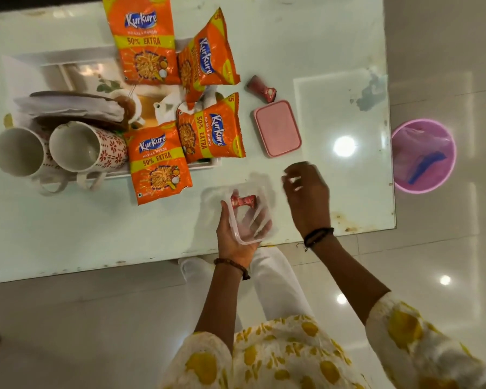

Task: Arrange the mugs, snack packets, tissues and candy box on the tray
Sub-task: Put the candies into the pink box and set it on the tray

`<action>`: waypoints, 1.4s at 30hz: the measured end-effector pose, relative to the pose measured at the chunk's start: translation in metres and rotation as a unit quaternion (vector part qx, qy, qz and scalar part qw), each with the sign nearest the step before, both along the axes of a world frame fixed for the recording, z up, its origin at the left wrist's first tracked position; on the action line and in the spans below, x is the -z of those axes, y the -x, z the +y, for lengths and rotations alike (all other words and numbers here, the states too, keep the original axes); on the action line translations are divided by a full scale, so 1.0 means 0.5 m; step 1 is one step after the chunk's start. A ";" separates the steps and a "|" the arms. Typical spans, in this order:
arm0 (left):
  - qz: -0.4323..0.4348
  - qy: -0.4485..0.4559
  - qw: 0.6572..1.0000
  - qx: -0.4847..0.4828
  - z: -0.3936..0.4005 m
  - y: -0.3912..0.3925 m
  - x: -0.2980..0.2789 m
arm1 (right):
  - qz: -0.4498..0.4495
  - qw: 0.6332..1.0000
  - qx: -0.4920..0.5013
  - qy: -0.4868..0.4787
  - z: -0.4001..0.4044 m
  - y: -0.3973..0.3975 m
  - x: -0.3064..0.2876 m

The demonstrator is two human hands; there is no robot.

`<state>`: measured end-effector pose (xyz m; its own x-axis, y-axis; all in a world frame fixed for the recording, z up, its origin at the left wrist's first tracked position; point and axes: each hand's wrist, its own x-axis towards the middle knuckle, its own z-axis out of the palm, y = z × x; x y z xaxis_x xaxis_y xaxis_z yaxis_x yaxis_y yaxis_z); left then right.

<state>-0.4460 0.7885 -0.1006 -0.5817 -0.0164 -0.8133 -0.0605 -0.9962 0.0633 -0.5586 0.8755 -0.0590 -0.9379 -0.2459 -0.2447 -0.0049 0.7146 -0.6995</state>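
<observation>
My left hand (233,242) grips a clear plastic candy box (247,214) from below, over the table's near edge; a red wrapped candy (243,200) lies inside it. My right hand (306,195) hovers just right of the box, fingers apart and empty. The box's pink lid (277,128) lies on the table further back, with another red candy (262,89) behind it. On the white tray (59,56) at left are two flowered mugs (87,148) lying on their sides, folded tissues (68,106) and several orange Kurkure snack packets (159,161).
The glass table (68,234) ends just in front of my body and at the right. A pink bin (424,155) with a blue item stands on the floor past the right edge. A white teapot (169,105) sits on the tray under the packets.
</observation>
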 end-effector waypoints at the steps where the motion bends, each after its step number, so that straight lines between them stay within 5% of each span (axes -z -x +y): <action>1: 0.006 -0.007 1.000 0.007 0.001 0.006 0.001 | 0.006 0.998 0.044 -0.042 0.011 0.014 0.013; 5: -0.008 0.004 0.999 0.039 -0.001 0.019 0.018 | -0.089 0.979 0.097 -0.158 0.047 0.045 0.072; 10: -0.053 -0.014 0.994 0.092 -0.011 0.037 0.030 | -0.065 0.997 0.045 0.009 0.014 0.037 0.049; 13: -0.059 0.005 0.989 0.138 -0.020 0.050 0.035 | -0.070 0.991 -0.093 0.067 -0.020 0.016 -0.002; 17: -0.047 0.017 0.991 0.123 -0.032 0.059 0.052 | -0.041 0.946 -0.320 -0.028 -0.045 0.017 -0.032; 23: 0.037 -0.008 0.992 0.120 -0.056 0.085 0.044 | 0.060 0.984 -0.165 0.020 -0.119 0.142 -0.013; 32: 0.037 -0.038 0.993 0.102 -0.061 0.077 0.047 | 0.087 0.951 -0.204 -0.216 -0.203 0.317 0.103; 37: 0.028 -0.041 0.994 0.094 -0.065 0.077 0.039 | 0.110 0.974 -0.181 -0.078 -0.162 0.275 0.027; 42: 0.008 -0.014 0.997 0.077 -0.062 0.078 0.034 | 0.076 0.958 -0.277 -0.009 -0.079 0.083 -0.056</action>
<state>-0.4849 0.7574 -0.1178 -0.5891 0.0965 -0.8023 -0.2119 -0.9765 0.0382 -0.6000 0.8360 -0.0312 -0.6897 -0.7134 -0.1243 -0.4876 0.5845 -0.6485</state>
